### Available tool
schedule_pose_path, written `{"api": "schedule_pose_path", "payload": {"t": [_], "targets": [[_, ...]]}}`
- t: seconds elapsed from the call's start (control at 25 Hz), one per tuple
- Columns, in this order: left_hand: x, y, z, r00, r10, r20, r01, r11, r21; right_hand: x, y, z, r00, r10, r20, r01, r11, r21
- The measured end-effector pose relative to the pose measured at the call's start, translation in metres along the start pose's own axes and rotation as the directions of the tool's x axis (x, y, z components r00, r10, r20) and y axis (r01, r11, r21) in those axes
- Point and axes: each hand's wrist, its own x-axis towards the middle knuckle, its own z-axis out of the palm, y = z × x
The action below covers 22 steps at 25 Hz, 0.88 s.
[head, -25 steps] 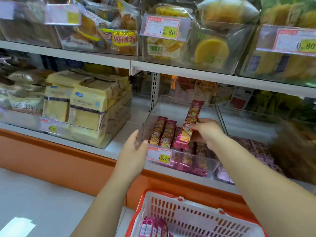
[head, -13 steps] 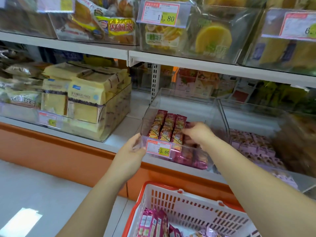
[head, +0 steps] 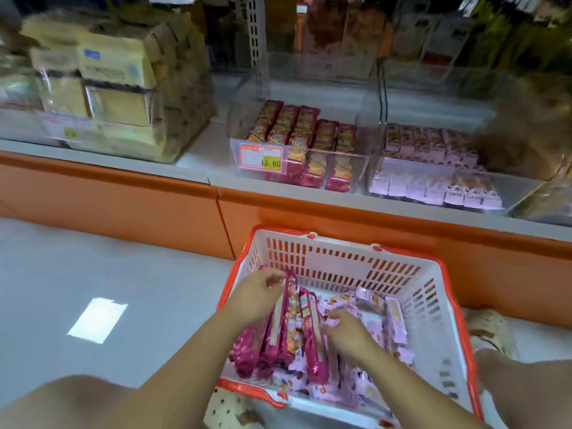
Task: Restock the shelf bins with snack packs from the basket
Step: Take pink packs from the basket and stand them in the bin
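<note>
Magenta snack packs (head: 280, 329) lie in the white, orange-rimmed basket (head: 433, 308) on the pale grey floor (head: 93, 274); the left hand (head: 257, 294) curls loosely on their tops and the right hand (head: 346, 331) spreads slack among pale pink packs (head: 371, 320), gripping nothing clearly. Beyond the basket, above an orange base panel (head: 123, 199), the clear shelf bin (head: 306, 147) holds five more.

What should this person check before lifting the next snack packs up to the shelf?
1. Left hand on the long magenta packs: ok, fingers touch them.
2. Right hand has a firm grip: cannot tell, it rests among the packs.
3. Clear bin with the price tag has room: ok, back is bare.
4. Packs match that bin: ok, same magenta wrappers.
5. Basket sits steady: ok, flat on the floor.
</note>
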Motion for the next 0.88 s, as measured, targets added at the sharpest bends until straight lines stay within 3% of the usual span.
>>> {"api": "schedule_pose_path", "payload": {"t": [0.12, 0.24, 0.32, 0.36, 0.44, 0.52, 0.6, 0.64, 0.76, 0.88], "targets": [[-0.002, -0.026, 0.023, 0.995, -0.075, 0.072, 0.073, 0.997, 0.031, 0.000, 0.029, 0.036, 0.997, 0.000, 0.078, 0.008, 0.995, -0.100], [-0.002, -0.046, 0.040, 0.983, -0.124, 0.132, 0.117, 0.991, 0.057, 0.022, 0.046, 0.057, 0.998, 0.009, 0.056, -0.002, 0.993, -0.116], [-0.001, -0.053, 0.047, 0.980, -0.137, 0.145, 0.127, 0.989, 0.073, 0.030, 0.046, 0.055, 0.996, 0.032, 0.084, -0.030, 0.999, -0.022], [-0.002, -0.053, 0.050, 0.978, -0.145, 0.153, 0.137, 0.989, 0.057, 0.025, 0.041, 0.048, 0.992, 0.043, 0.120, -0.057, 0.991, 0.118], [-0.001, -0.051, 0.057, 0.973, -0.157, 0.172, 0.150, 0.987, 0.054, 0.018, 0.039, 0.035, 0.965, 0.068, 0.255, -0.184, 0.865, 0.466], [0.002, -0.051, 0.066, 0.962, -0.181, 0.204, 0.171, 0.983, 0.068, 0.008, 0.045, 0.019, 0.922, -0.001, 0.388, -0.308, 0.604, 0.735], [0.003, -0.049, 0.074, 0.944, -0.198, 0.263, 0.199, 0.980, 0.021, -0.002, 0.052, 0.007, 0.886, -0.099, 0.452, -0.407, 0.301, 0.863], [0.003, -0.047, 0.079, 0.933, -0.213, 0.289, 0.237, 0.970, -0.053, -0.006, 0.055, 0.003, 0.881, -0.123, 0.457, -0.423, 0.227, 0.877], [0.002, -0.039, 0.087, 0.882, -0.247, 0.401, 0.417, 0.805, -0.421, -0.022, 0.060, -0.003, 0.865, -0.214, 0.454, -0.423, 0.178, 0.889], [0.002, -0.027, 0.091, 0.874, -0.188, 0.448, 0.440, 0.698, -0.565, -0.036, 0.058, -0.011, 0.854, -0.282, 0.437, -0.397, 0.187, 0.898]]}}
